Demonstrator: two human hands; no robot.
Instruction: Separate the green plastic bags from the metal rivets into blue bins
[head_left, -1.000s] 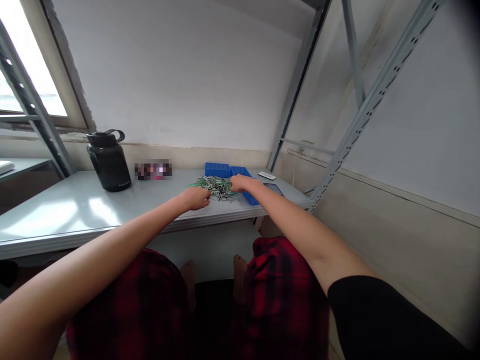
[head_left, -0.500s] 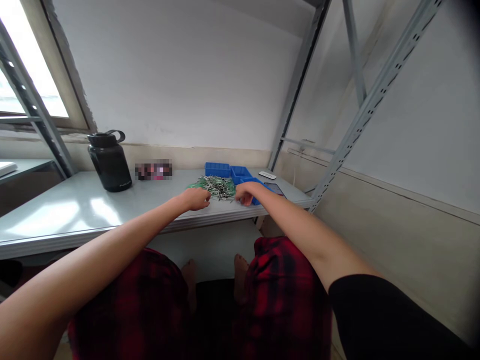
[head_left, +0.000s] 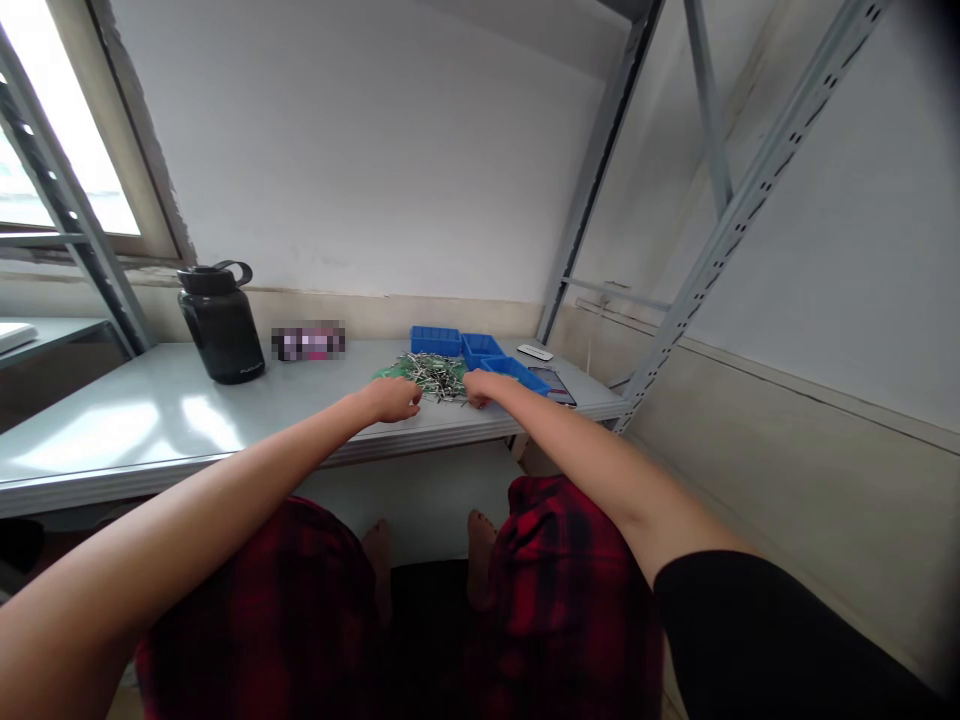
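On the tabletop (head_left: 330, 395), front edge: thin metal pieces (head_left: 437, 378), nail-like (too small to name surely), lie heaped between the left hand (head_left: 395, 397) and the right hand (head_left: 478, 388).
Green material (head_left: 387, 371): crinkled, showing at the heap's left side; it seems to lie under the metal, perhaps keeping it together.
Left-hand grip: fingers curled inward at the heap's near-left edge, as if steadying it; the fingertips are turned away, so I cannot tell whether anything is held.
Right-hand grip: fingers bent down at the heap's right edge; how far they part, and whether they pinch a piece, cannot be told.
Blue bins: one behind the heap (head_left: 436, 341), one just right of that (head_left: 481, 348), one beside the right hand (head_left: 521, 374), probably set close for a short reach; their contents are hard to make out, and the right hand and wrist partly cover the nearest.
Right end: a phone-like device (head_left: 553, 384) and a small white object (head_left: 535, 351).
Left side: a dark bottle (head_left: 223, 330), well apart, and an item hidden by pixelation (head_left: 308, 341).
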